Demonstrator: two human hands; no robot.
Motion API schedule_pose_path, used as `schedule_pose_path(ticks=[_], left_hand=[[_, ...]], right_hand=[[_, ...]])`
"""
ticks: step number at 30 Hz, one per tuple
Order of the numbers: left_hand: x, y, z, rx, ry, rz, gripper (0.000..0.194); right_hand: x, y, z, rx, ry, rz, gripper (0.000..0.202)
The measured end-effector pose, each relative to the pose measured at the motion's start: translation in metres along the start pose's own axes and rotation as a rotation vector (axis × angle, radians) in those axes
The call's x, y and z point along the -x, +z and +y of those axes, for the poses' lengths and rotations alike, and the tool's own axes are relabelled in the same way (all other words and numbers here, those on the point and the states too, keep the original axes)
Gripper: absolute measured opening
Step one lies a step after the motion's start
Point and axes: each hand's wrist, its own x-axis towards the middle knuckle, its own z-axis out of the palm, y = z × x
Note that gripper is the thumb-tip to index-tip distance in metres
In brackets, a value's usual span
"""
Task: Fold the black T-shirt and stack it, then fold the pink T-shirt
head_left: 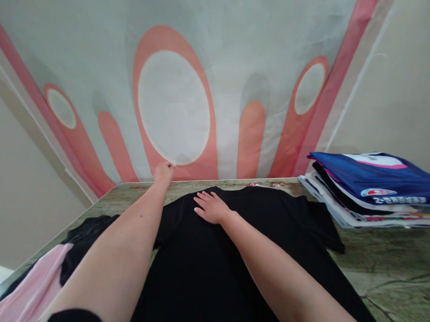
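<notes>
One black shirt (193,271), spread on table (369,260), 6 o'clock, my right hand (212,207) flat upon it, fingers extended, my left hand (164,171) clenched, any contents hidden, 10 o'clock from my right, stack (377,183), 3 o'clock.

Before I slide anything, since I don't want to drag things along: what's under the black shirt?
The black shirt lies on the wood-patterned tabletop, visible past its edges; whatever its spread fabric covers can't be seen.
</notes>
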Motion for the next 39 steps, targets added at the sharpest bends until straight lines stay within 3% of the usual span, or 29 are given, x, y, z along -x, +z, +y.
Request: schedule_pose_path(ticks=[5,8,12,14,16,18,21,24,27,30,35,39], left_hand=[[-0.007,0.01,0.006,0.013,0.042,-0.055,0.031],[0.018,0.015,0.021,0.005,0.094,0.006,0.033],[0.106,0.027,0.04,0.009,0.273,-0.024,0.052],[0.16,0.031,0.038,-0.04,0.454,-0.172,0.062],[0.203,0.031,0.028,-0.129,0.498,-0.286,0.063],[0.23,0.025,0.016,-0.219,0.484,-0.311,0.059],[0.249,0.011,0.009,-0.311,0.422,-0.271,0.058],[0.263,-0.001,0.024,-0.321,0.484,-0.259,0.058],[0.282,-0.009,0.044,-0.279,0.618,-0.338,0.061],[0.298,-0.017,0.05,-0.274,0.649,-0.398,0.061],[0.319,-0.043,0.038,-0.258,0.697,-0.434,0.066],[0.343,-0.058,0.016,-0.247,0.77,-0.47,0.069]], right_hand=[[-0.002,0.002,0.003,0.004,-0.002,0.018,0.057],[-0.002,0.003,0.003,0.0,-0.01,0.024,0.056],[0.0,0.002,0.002,-0.003,-0.032,0.03,0.054],[0.001,0.002,0.001,-0.013,-0.035,0.037,0.051],[0.001,0.002,0.0,-0.014,-0.015,0.06,0.048],[0.001,0.002,0.0,0.005,0.029,0.099,0.046],[0.001,0.001,0.001,0.038,0.121,0.152,0.046],[0.001,-0.001,0.003,0.044,0.167,0.182,0.05],[0.001,-0.001,0.005,0.018,0.067,0.142,0.048],[0.0,0.001,0.005,0.008,0.023,0.072,0.047],[-0.003,0.003,0.006,0.001,0.06,0.03,0.053],[-0.002,0.003,0.008,-0.017,0.053,0.051,0.048]])
